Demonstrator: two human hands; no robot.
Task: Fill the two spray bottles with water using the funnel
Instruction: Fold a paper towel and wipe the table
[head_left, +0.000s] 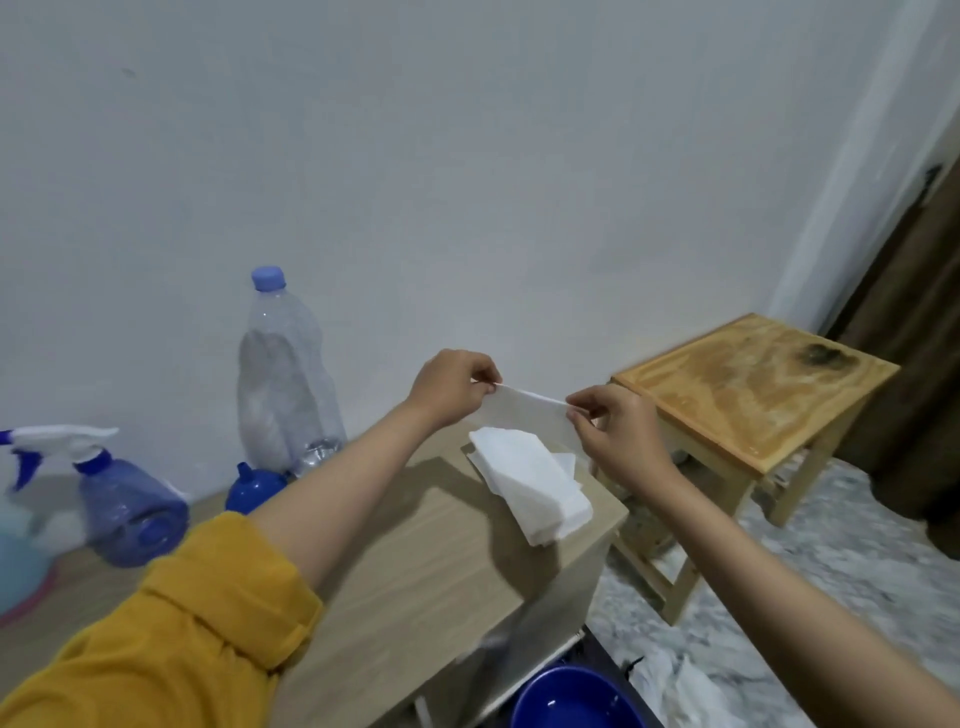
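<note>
A blue spray bottle (130, 501) with a white and blue trigger head stands at the left of the wooden table (431, 587). A second, pale bottle (15, 561) is partly cut off at the left edge. Behind my left forearm sits a blue funnel (253, 488), upside down. A large clear water bottle (283, 384) with a blue cap stands against the wall. My left hand (452, 387) and my right hand (618, 434) each pinch one end of a white tissue (530, 410), held stretched above a stack of white tissues (530, 491).
A small wooden stool (753, 395) stands to the right of the table on a marbled floor. A blue basin (571, 699) lies on the floor below the table's front corner. White plastic lies beside it. A brown curtain hangs at the far right.
</note>
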